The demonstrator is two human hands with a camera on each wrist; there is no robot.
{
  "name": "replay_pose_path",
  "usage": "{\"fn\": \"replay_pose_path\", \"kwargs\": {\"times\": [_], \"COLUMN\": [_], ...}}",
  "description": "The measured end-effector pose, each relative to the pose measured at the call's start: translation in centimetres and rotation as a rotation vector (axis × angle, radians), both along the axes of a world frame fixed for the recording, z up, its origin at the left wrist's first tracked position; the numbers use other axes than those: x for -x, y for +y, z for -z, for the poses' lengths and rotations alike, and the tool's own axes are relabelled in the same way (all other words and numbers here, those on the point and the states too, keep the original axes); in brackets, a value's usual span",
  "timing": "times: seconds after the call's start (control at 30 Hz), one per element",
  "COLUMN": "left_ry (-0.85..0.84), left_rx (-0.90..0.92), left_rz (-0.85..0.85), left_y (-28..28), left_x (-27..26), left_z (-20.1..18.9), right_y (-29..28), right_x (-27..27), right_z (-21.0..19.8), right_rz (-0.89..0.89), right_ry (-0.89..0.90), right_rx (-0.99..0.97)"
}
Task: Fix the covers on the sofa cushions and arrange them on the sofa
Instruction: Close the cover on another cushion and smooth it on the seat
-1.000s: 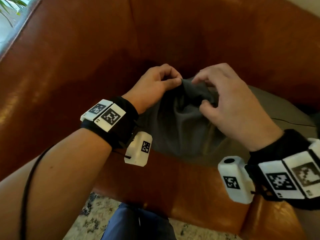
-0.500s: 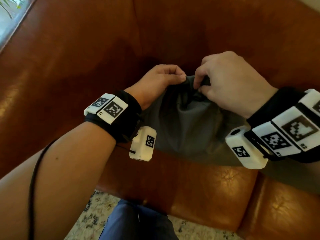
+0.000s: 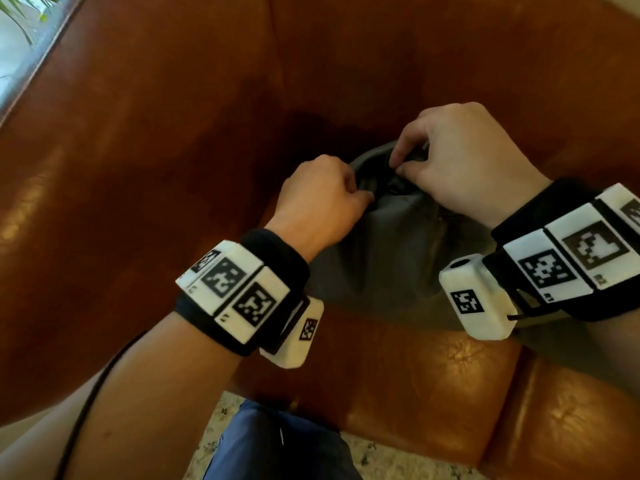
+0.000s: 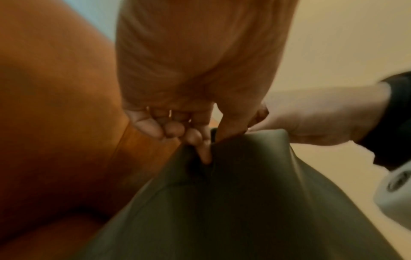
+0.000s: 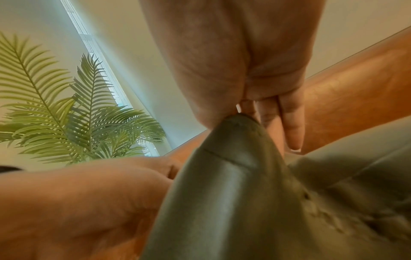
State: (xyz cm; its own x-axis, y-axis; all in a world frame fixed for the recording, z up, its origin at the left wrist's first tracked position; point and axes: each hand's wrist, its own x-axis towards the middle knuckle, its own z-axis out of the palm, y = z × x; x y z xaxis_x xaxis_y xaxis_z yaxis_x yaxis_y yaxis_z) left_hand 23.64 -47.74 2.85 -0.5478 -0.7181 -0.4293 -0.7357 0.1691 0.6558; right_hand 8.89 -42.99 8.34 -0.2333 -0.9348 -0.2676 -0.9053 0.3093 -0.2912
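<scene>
Left hand (image 3: 320, 199) now lower, right hand (image 3: 460, 161) pinching cover (image 3: 391, 258) top.

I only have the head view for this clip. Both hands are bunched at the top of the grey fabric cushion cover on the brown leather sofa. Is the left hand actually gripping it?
Observer: Yes. The left wrist view shows the left hand pinching a fold of the grey fabric cushion cover between thumb and forefinger.
Operator: And the right hand?
Observer: In the right wrist view the right hand pinches the cover's peak, with two fingers straight alongside, not gripping.
</scene>
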Motion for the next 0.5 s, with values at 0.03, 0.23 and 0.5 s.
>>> {"fn": "replay_pose_path", "kwargs": {"times": [0.03,0.23,0.5], "left_ry": [0.095,0.493,0.652], "left_rx": [-0.043,-0.177,-0.131], "left_rz": [-0.046,-0.313,-0.385], "left_y": [0.1,1.8,3.9], "left_x": [-0.4,-2.6,-3.3], "left_z": [0.1,0.4,0.8], "right_y": [-0.1,-0.4,0.5], "right_x": [0.2,0.6,0.0], "right_z": [0.0,-0.1,-1.8], "right_rz": [0.011,0.006,-0.106], "right_ry": [-0.006,-0.064,-0.013], "right_rx": [0.005,-0.016,-0.112]}}
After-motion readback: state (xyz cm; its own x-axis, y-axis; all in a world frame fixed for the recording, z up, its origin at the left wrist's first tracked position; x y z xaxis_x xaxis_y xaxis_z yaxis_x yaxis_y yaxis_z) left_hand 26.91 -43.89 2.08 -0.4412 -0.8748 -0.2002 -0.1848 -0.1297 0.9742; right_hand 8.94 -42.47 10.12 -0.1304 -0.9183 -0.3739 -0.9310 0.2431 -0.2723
